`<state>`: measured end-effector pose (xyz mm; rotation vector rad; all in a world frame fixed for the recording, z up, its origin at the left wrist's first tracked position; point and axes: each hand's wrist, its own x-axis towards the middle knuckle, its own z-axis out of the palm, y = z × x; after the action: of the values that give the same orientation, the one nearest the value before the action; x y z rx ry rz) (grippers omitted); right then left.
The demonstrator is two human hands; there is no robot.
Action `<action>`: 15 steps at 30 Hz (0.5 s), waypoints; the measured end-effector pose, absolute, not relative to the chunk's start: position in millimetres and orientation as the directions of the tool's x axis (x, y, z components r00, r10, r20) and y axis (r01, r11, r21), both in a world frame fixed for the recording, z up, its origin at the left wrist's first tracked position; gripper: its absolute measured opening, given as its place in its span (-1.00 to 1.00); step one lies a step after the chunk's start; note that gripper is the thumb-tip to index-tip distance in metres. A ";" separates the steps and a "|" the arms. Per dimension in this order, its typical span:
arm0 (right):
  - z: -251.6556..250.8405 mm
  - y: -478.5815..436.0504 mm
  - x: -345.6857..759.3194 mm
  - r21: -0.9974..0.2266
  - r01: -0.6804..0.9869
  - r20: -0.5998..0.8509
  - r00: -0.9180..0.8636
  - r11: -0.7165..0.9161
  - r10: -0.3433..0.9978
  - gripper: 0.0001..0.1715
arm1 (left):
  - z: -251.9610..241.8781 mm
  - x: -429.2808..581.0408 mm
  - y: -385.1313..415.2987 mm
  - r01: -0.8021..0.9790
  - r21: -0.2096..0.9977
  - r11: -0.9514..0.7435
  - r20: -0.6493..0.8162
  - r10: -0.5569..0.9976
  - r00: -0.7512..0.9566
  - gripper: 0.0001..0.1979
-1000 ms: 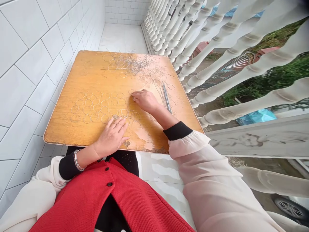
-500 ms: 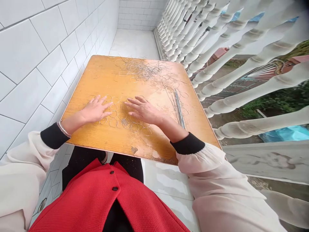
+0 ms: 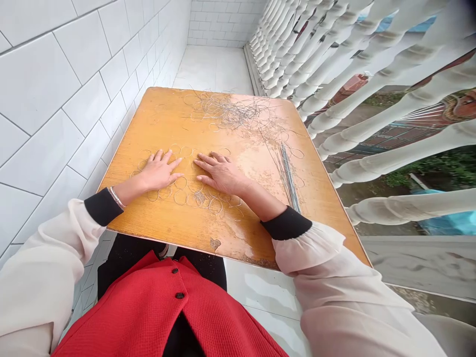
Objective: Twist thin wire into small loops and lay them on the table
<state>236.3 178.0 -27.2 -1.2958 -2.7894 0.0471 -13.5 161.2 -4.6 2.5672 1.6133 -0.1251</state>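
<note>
Thin wire rings (image 3: 181, 198) lie spread over the middle of a worn wooden table (image 3: 148, 218), around and under both hands. My left hand (image 3: 159, 171) rests palm down on some of them, fingers spread, holding nothing. Across a narrow gap, my right hand (image 3: 221, 173) also lies flat with its fingers apart, touching the rings near it. Parts of the rings are hidden beneath the hands. Right of my right hand lies a bundle of straight grey wires (image 3: 289, 178).
A loose tangle of wires (image 3: 238, 111) covers the table's far side. White tiled wall (image 3: 48, 99) runs along the left, and a white baluster railing (image 3: 372, 139) stands close on the right. Some table veneer is chipped near the front edge.
The view has shifted slightly, so the table sits a little further right. Both hands remain flat on the rings, with the fingers of my right hand a little more spread.
</note>
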 end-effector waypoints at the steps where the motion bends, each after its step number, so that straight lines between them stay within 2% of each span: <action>1: -27.1 179.3 235.0 -0.057 0.768 0.050 -0.636 0.638 0.770 -0.21 | -4.6 -10.3 163.1 0.907 0.048 -0.418 -0.127 0.898 0.421 -0.31; 5: -26.7 179.2 234.5 -0.059 0.778 0.072 -0.622 0.625 0.780 -0.22 | 4.2 -6.1 163.4 0.917 0.071 -0.392 -0.116 0.910 0.398 -0.33; 10: -24.4 173.6 240.1 -0.068 0.770 0.133 -0.623 0.635 0.770 -0.23 | 23.9 -38.4 151.3 0.910 0.089 -0.406 -0.035 0.911 0.410 -0.39; 15: -19.6 171.5 220.8 -0.068 0.705 0.123 -0.696 0.706 0.707 -0.20 | 17.7 -70.7 143.0 0.902 0.023 -0.431 -0.138 0.892 0.430 -0.44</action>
<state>220.8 171.5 -19.6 -1.1539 -2.7712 0.0236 -70.7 143.0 17.7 2.5761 1.6214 -0.1598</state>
